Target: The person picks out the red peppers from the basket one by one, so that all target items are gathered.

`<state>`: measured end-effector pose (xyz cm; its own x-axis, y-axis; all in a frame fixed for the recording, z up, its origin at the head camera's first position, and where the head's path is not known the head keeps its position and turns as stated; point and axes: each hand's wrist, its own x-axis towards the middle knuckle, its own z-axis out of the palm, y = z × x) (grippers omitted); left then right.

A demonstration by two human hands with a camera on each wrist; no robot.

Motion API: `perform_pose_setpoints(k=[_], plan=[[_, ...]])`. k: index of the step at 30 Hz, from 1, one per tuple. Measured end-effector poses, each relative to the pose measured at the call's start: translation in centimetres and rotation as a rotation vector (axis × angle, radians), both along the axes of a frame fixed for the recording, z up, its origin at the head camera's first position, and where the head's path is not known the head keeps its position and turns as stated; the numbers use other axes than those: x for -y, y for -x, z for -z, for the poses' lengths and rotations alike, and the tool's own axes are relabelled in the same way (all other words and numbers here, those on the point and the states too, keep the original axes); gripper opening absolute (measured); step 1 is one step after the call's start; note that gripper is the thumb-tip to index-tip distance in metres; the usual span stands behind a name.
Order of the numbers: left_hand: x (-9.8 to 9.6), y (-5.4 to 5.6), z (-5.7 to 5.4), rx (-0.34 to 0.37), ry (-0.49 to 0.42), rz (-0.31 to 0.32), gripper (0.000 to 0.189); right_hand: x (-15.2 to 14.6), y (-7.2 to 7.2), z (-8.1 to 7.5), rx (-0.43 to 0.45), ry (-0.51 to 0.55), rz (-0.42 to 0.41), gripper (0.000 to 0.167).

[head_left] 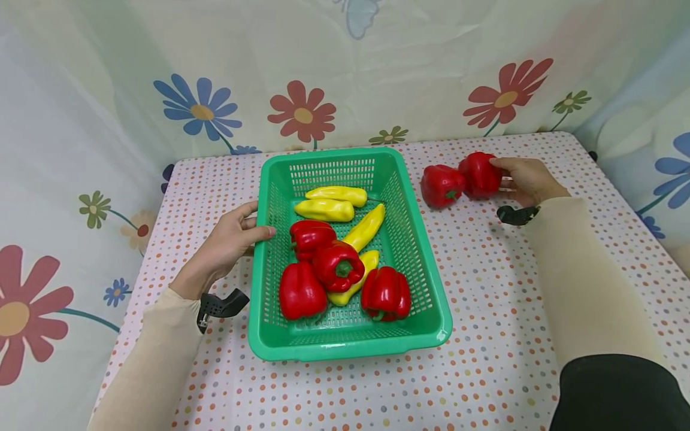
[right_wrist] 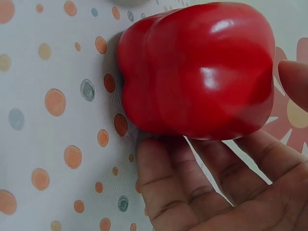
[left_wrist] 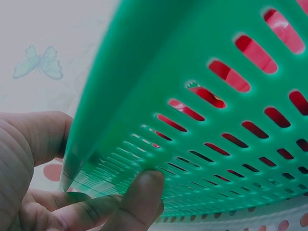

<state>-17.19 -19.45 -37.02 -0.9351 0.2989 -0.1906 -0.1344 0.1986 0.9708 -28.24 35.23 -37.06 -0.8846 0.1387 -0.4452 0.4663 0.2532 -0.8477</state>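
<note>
My left hand (head_left: 229, 242) grips the left rim of a green plastic basket (head_left: 353, 353), thumb over the edge and fingers against the slotted outer wall (left_wrist: 192, 154). Inside lie several red bell peppers (head_left: 303, 292) and several long yellow peppers (head_left: 336, 194). To the right of the basket, two more red bell peppers stand side by side on the table. My right hand (head_left: 525, 178) is at the farther right bell pepper (head_left: 480, 175). In the right wrist view its fairly straight fingers (right_wrist: 168, 187) reach against this pepper's side, and the thumb shows slightly apart from it.
The other loose bell pepper (head_left: 442, 187) sits between the held-side pepper and the basket's right wall. A dotted cloth (head_left: 485, 371) covers the table. Flower-printed curtains (head_left: 399, 72) hang at the back and both sides.
</note>
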Motion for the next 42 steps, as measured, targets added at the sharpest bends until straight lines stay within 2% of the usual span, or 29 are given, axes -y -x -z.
perform_pose_setpoints(k=[14, 27, 31, 37, 42], plan=[[0.1, 0.0, 0.1, -0.005, -0.004, 0.002, 0.068, 0.0, 0.0, 0.1, 0.005, -0.027, 0.011, 0.091], [0.0, 0.0, 0.1, -0.001, -0.023, 0.0, 0.069, 0.2, 0.0, 0.0, 0.004, -0.041, 0.011, 0.087], [0.1, -0.1, 0.1, 0.004, -0.016, -0.008, 0.069, 0.2, 0.0, -0.1, 0.005, -0.045, -0.019, 0.087], [0.0, 0.0, 0.1, 0.004, -0.018, -0.001, 0.069, -0.4, -0.5, -1.7, 0.012, -0.116, -0.097, 0.089], [0.0, 0.2, 0.0, 0.001, -0.015, 0.0, 0.068, 0.5, -1.3, -4.5, -0.049, -0.148, -0.059, 0.088]])
